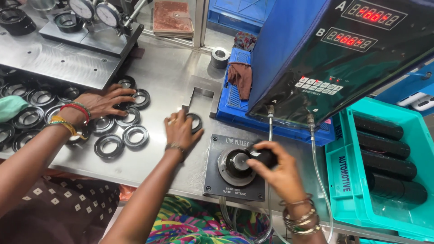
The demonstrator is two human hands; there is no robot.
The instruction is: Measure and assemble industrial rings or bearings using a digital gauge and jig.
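My left hand (180,131) lies on the steel bench with its fingers closed on a black ring part (196,123), next to a notched metal plate (199,92). My right hand (273,168) grips a black cylindrical part (264,157) lying across the round seat of a dark gauge fixture (235,169) at the bench's front edge. Two thin hoses (270,131) run from the fixture up to a blue readout box (294,54) with red digit displays.
A co-worker's hand (106,101) with bangles rests among several black rings (108,145) at left. A teal crate (343,180) with stacked black cylinders (384,149) stands at right. Dial gauges (95,11), a steel bushing (220,56) and a cloth (239,77) on a blue tray lie behind.
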